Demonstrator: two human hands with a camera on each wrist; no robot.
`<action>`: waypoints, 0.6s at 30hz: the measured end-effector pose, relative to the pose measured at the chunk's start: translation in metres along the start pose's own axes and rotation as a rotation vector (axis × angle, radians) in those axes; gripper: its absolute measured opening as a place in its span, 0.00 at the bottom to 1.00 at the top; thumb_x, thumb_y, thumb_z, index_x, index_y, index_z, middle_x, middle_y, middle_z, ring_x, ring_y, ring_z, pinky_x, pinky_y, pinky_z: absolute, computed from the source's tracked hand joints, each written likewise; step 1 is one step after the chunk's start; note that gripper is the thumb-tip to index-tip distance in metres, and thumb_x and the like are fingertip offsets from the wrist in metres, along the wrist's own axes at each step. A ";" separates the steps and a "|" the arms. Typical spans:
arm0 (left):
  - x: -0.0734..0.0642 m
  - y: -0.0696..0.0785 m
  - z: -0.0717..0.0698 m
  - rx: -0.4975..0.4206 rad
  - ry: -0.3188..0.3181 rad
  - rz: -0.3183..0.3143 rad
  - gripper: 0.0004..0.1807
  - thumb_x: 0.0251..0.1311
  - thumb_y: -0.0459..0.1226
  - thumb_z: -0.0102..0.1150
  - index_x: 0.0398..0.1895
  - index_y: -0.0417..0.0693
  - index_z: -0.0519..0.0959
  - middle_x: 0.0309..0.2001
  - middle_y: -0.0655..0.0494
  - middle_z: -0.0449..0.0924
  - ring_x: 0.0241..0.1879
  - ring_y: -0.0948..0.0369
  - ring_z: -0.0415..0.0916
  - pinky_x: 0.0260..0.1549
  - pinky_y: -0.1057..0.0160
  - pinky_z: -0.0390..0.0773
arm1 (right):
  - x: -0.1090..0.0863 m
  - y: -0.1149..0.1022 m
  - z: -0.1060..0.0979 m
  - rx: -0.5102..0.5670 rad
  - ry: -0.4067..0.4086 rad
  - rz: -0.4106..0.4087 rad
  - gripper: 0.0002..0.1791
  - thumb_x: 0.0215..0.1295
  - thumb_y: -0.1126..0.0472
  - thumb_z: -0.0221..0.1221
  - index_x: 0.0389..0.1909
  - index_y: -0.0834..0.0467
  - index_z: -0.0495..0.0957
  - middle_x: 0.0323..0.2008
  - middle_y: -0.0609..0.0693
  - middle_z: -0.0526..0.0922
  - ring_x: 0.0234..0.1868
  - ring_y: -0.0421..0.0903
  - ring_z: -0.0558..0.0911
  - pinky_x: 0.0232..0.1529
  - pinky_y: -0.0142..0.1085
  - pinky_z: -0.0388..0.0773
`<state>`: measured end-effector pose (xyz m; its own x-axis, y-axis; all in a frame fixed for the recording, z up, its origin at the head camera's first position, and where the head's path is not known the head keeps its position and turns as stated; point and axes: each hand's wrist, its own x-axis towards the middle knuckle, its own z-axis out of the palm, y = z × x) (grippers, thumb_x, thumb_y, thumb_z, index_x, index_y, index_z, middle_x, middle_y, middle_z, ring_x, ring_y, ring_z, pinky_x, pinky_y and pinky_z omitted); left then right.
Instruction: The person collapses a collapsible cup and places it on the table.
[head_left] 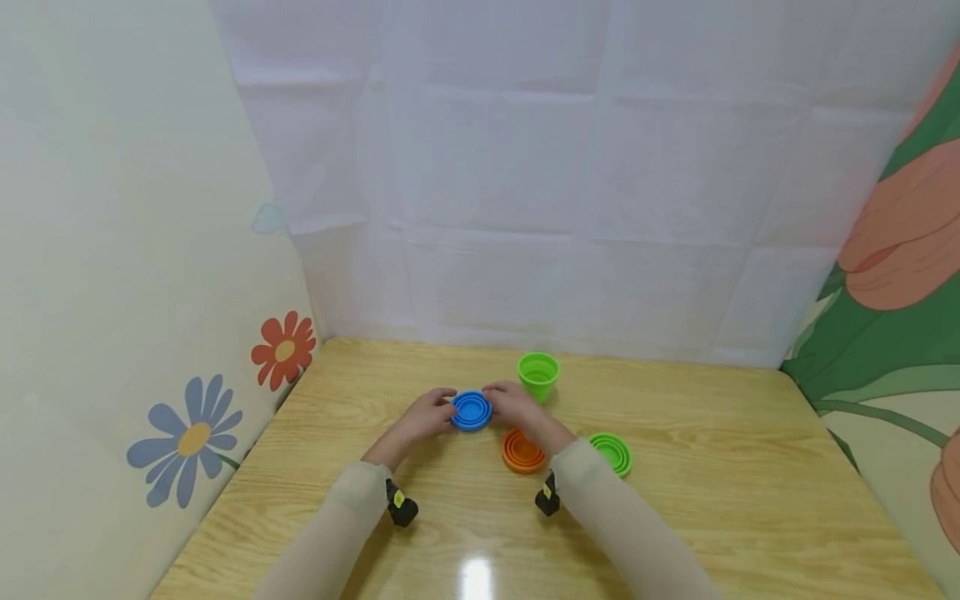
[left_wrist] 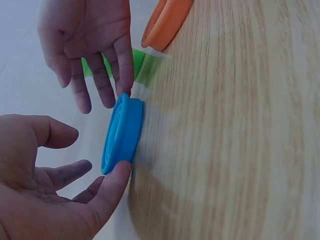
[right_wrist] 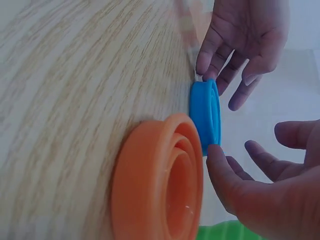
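A blue collapsible cup (head_left: 471,410), folded flat into rings, lies on the wooden table between both hands. My left hand (head_left: 429,415) is at its left side, a fingertip touching the rim while the other fingers and thumb are spread apart. From the opposite side, my right hand (head_left: 517,407) reaches in with a fingertip at the rim, its fingers loosely extended. In the right wrist view the blue cup (right_wrist: 205,116) rests low on the tabletop between the two sets of fingertips. Just below the right hand lies a flattened orange collapsible cup (head_left: 523,454).
Behind the right hand a green collapsible cup (head_left: 538,377) stands extended. A second green cup (head_left: 612,455), folded flat, lies right of the right wrist, partly covered by the sleeve. White cloth (head_left: 480,208) hangs along the table's back edge (head_left: 675,364).
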<state>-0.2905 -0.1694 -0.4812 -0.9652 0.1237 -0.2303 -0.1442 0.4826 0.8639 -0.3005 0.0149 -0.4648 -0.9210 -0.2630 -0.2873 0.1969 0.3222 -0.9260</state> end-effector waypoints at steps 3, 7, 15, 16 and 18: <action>0.000 0.003 -0.001 0.044 0.015 0.018 0.26 0.62 0.36 0.51 0.64 0.41 0.65 0.59 0.37 0.67 0.45 0.53 0.74 0.37 0.62 0.80 | -0.005 -0.003 -0.002 -0.056 0.010 -0.051 0.20 0.69 0.57 0.49 0.57 0.60 0.72 0.55 0.57 0.75 0.51 0.51 0.77 0.52 0.44 0.76; -0.003 0.011 -0.002 0.114 0.046 0.083 0.25 0.61 0.36 0.52 0.63 0.41 0.67 0.59 0.36 0.67 0.49 0.49 0.73 0.39 0.58 0.79 | -0.013 -0.007 -0.006 -0.154 0.026 -0.160 0.18 0.70 0.57 0.49 0.57 0.59 0.72 0.55 0.56 0.75 0.52 0.51 0.76 0.52 0.44 0.76; -0.011 0.028 -0.001 0.247 0.114 0.263 0.25 0.62 0.37 0.52 0.63 0.42 0.67 0.58 0.41 0.68 0.55 0.46 0.69 0.52 0.48 0.73 | -0.027 -0.009 -0.025 -0.301 0.089 -0.472 0.17 0.70 0.60 0.49 0.57 0.57 0.72 0.56 0.54 0.75 0.53 0.51 0.76 0.51 0.44 0.76; -0.011 0.030 0.000 0.262 0.118 0.292 0.25 0.63 0.37 0.52 0.64 0.42 0.66 0.59 0.42 0.67 0.56 0.47 0.69 0.52 0.48 0.73 | -0.029 -0.009 -0.029 -0.316 0.107 -0.500 0.16 0.71 0.60 0.49 0.57 0.56 0.73 0.56 0.53 0.75 0.53 0.50 0.76 0.52 0.44 0.76; -0.011 0.034 0.001 0.295 0.127 0.337 0.25 0.63 0.38 0.52 0.64 0.44 0.66 0.60 0.44 0.67 0.56 0.49 0.68 0.51 0.48 0.74 | -0.030 -0.007 -0.037 -0.348 0.150 -0.561 0.15 0.70 0.61 0.50 0.56 0.55 0.74 0.54 0.51 0.76 0.53 0.48 0.76 0.53 0.42 0.76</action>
<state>-0.2842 -0.1533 -0.4499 -0.9693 0.2178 0.1144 0.2329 0.6617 0.7127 -0.2869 0.0543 -0.4406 -0.8938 -0.3548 0.2743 -0.4213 0.4545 -0.7848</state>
